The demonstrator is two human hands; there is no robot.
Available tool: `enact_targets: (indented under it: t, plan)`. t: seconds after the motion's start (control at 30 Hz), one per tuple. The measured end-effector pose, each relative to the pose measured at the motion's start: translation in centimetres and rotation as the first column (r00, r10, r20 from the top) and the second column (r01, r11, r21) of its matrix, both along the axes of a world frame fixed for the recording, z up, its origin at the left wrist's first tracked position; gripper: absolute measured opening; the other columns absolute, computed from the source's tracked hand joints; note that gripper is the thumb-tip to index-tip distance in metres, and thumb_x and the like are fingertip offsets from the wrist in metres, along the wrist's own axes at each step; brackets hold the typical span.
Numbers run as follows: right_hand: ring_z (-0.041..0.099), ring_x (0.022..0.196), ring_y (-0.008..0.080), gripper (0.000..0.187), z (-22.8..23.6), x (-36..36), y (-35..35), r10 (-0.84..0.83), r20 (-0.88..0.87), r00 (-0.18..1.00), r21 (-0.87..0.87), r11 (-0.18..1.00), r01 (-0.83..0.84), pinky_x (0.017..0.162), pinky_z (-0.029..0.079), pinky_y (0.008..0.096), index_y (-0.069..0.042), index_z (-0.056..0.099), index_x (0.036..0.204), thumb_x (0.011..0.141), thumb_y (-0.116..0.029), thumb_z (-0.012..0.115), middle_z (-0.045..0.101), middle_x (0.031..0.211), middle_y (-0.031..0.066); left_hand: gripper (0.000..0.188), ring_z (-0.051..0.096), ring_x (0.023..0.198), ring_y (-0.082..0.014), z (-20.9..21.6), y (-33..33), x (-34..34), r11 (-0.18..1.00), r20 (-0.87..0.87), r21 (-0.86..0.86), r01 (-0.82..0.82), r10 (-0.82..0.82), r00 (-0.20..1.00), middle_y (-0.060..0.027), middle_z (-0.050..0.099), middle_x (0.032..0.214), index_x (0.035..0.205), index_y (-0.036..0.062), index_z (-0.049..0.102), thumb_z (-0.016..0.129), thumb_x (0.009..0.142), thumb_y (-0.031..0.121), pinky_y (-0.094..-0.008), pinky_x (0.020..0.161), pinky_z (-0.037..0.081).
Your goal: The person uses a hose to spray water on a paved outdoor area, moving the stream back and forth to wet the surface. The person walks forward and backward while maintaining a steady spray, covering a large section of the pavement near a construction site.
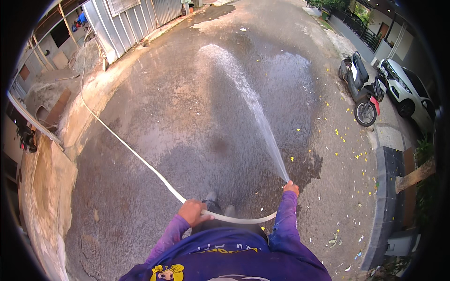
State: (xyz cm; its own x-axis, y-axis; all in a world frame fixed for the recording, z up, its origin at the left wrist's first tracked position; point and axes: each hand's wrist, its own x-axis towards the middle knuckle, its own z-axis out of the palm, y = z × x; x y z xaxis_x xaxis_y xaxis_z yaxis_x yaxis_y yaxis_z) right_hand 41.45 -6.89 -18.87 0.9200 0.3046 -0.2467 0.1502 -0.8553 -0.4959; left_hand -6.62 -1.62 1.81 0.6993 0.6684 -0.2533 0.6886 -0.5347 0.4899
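A pale water hose [240,220] sags in a curve in front of my waist, between my two hands. My left hand [192,213] is closed around it at the left, beside my dark trousers. Farther out to the right, my right hand [291,188] grips the hose's end, its fingers wrapped round the mouth so the tip itself is hidden. From there a fanned jet of water [255,105] shoots forward and bends left, landing on the wet road [154,112]. Beyond my left hand the hose runs off to the far left, toward the building site.
A parked scooter [363,89] and a white car [402,86] stand at the right. Corrugated metal sheeting [129,28] and rubble line the far left edge. Yellow petals [336,132] dot the road's right side, near a dark tiled kerb [386,206] and a tree trunk [415,176].
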Motion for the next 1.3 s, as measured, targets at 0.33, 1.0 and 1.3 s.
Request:
enact_targets:
  t: [0.33,1.0,1.3]
  plan:
    - [0.074,0.103,0.0469,0.054,-1.1,0.8,1.4,0.074,-0.058,0.996,-0.011,0.997,-0.075,0.096,0.055,0.0534,0.004,0.079,0.098,0.098,-0.044,0.052,0.075,0.101,0.0303,0.053,0.070,0.096,-0.0411,0.0,-0.6,-0.5,0.999,0.045,-0.004,-0.043,0.043,0.998,-0.0212,0.074,0.091,0.092,0.0031,0.076,0.077,0.087,0.056,-0.0520,0.090,0.053]
    - [0.069,0.118,0.0448,0.052,-5.0,-0.7,-0.8,0.372,-0.233,0.898,-0.308,0.848,-0.431,0.102,0.054,0.0509,0.003,0.071,0.123,0.103,-0.042,0.053,0.072,0.122,0.0287,0.052,0.068,0.094,-0.0406,-1.3,-2.5,-1.5,0.998,-0.003,0.016,-0.053,0.053,0.999,-0.0165,0.072,0.089,0.096,0.0054,0.075,0.075,0.089,0.057,-0.0516,0.087,0.052]
    - [0.069,0.118,0.0459,0.056,-4.2,-1.7,-3.3,0.148,-0.269,0.952,-0.259,0.941,-0.219,0.104,0.052,0.0531,0.004,0.075,0.117,0.101,-0.046,0.055,0.073,0.121,0.0295,0.050,0.069,0.094,-0.0390,-0.2,-4.2,-1.9,0.998,0.037,0.014,-0.057,0.057,0.998,-0.0175,0.072,0.089,0.089,0.0042,0.075,0.078,0.086,0.054,-0.0494,0.089,0.052]
